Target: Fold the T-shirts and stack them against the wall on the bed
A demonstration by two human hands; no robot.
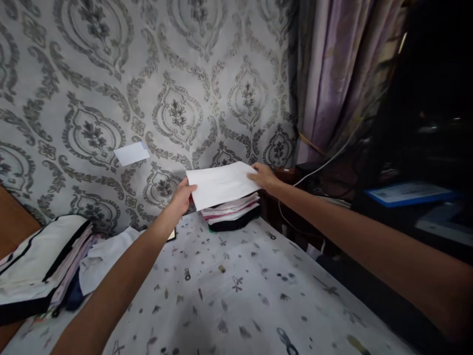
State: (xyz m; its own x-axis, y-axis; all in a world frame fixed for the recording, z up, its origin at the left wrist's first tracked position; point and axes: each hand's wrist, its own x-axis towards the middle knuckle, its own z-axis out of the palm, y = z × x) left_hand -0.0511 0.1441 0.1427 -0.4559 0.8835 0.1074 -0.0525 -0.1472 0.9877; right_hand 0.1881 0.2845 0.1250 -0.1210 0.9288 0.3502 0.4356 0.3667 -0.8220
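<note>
**White cloth (223, 185) held over a pile (232, 217)**

A flat board with a blue edge (412, 193) lies on the right, but its marks are too blurry to read. A small white card (130, 154) with a pale blue corner is on the patterned wall (177, 113).

The white cloth is smooth and folded flat, with four sides. It is just above the pile of folded clothes, and I cannot tell if they touch. The left hand (182, 196) pinches its left edge, thumb on top. The right hand (264, 176) has its fingers closed on the right edge. The pile shows white, pink and black layers and sits on a printed sheet (229, 301).
</note>
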